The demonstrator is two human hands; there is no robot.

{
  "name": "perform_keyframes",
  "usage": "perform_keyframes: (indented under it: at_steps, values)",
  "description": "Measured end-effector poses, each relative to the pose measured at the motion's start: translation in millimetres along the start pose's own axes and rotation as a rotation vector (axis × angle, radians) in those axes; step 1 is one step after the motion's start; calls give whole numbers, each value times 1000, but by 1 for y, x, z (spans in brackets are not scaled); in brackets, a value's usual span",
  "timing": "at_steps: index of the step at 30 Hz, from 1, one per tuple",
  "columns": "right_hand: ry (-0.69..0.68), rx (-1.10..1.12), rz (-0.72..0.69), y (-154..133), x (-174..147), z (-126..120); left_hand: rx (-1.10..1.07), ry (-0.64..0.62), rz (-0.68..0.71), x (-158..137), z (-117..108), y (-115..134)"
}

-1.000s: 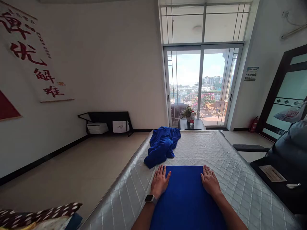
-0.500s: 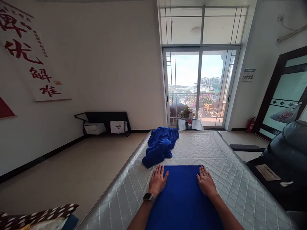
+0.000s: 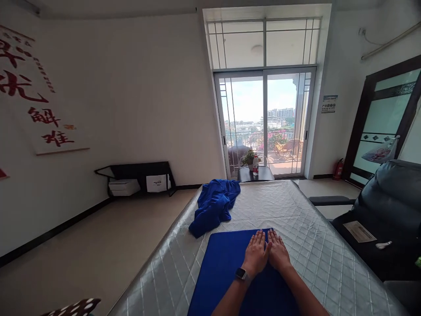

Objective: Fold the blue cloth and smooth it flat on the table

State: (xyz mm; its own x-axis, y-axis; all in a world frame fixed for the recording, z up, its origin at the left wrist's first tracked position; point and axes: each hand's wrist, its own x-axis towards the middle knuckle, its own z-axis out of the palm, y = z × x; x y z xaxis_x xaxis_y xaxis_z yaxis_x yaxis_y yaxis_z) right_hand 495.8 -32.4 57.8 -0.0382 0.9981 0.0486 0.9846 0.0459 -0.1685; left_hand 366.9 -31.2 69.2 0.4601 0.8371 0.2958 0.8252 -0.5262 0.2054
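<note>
A flat blue cloth (image 3: 226, 254) lies smooth on the silver quilted mattress (image 3: 167, 267). Both hands rest palm down near its far right corner, side by side with the thumbs touching or nearly so. My left hand (image 3: 255, 253), with a watch (image 3: 241, 274) on the wrist, has its fingers stretched out. My right hand (image 3: 278, 251) lies flat at the cloth's right edge, fingers extended. Farther off on the left of the mattress sits a crumpled blue cloth (image 3: 215, 204), apart from both hands.
Beyond the mattress stands a small black table (image 3: 263, 174) with a plant (image 3: 250, 159) and a bottle (image 3: 255, 166). A black chair (image 3: 388, 197) is on the right. At the left wall, a black rack (image 3: 140, 170) lies by white boxes (image 3: 158, 183). A spotted pillow (image 3: 79, 307) shows lower left.
My left hand has moved right from the cloth's left edge to beside my right hand. My right hand remains near the right edge. The whole view has shifted slightly.
</note>
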Motion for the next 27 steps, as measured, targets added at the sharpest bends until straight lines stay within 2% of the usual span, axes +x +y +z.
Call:
perform_keyframes:
  at_steps: [3, 7, 10, 14, 17, 19, 22, 27]
  values:
    - [-3, -7, 3, 0, 0, 0, -20, -43, -34, 0, 7, 7]
    - [6, 32, 25, -2, 1, -1, 34, -62, -77, -11, 6, -18]
    - [4, 62, 39, -3, 1, -4, 105, -63, -135, -23, -1, -50]
    - [8, 68, 46, -4, 1, -4, 182, -57, -253, -47, -13, -107]
    - [12, 51, 50, -4, 1, -3, 230, -21, -314, -67, -18, -147]
    - [14, 41, 52, -3, 2, -1, 252, 13, -326, -78, -20, -164]
    - [17, 33, 43, -3, 3, 1, 256, 53, -336, -86, -23, -172]
    - [15, -18, 44, -4, 5, -2, 241, 85, -337, -85, -26, -167]
